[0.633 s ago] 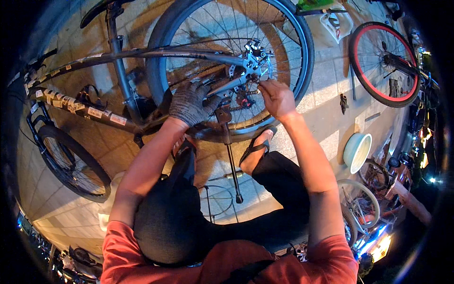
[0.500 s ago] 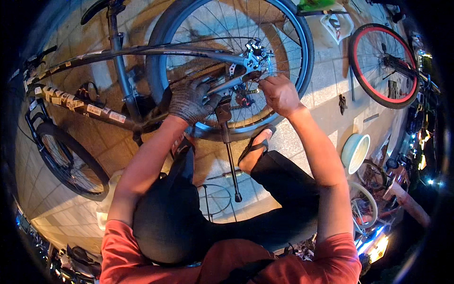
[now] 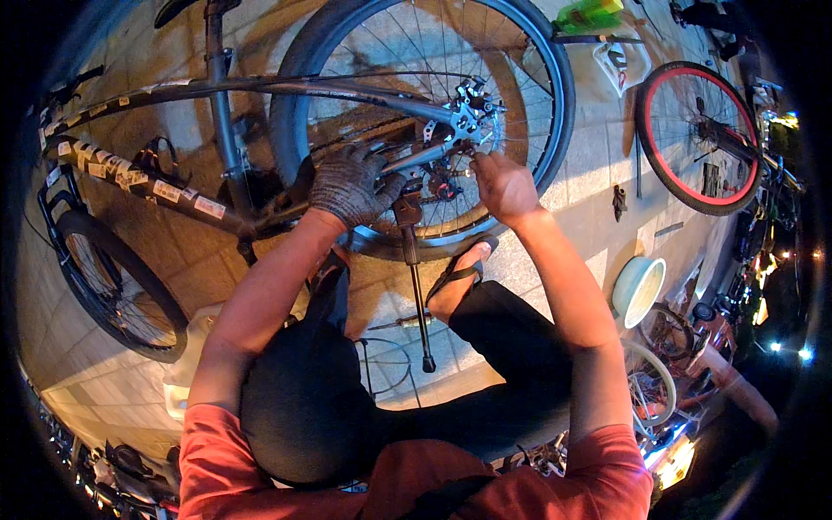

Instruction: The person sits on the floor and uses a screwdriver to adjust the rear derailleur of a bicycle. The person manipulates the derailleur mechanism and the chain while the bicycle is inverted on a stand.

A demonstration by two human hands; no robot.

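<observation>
A dark bicycle lies on its side, its frame to the left and its rear wheel in front of me. My left hand, in a dark knitted glove, is closed round the frame's lower rear tube, beside the top of a black kickstand. The kickstand points toward me. Beside the rear hub, my bare right hand has its fingers pinched together just right of the derailleur; what they hold is hidden. A disc brake caliper sits just beyond the fingers.
The bicycle's front wheel is at the left. At the right lie a red-rimmed wheel, a small dark object and a pale tub. A plastic bag is beyond. My sandalled foot is near the rear wheel.
The whole view has shifted slightly. My left hand keeps its hold on the frame tube, and my right fingers stay by the hub with a small turn of the hand.
</observation>
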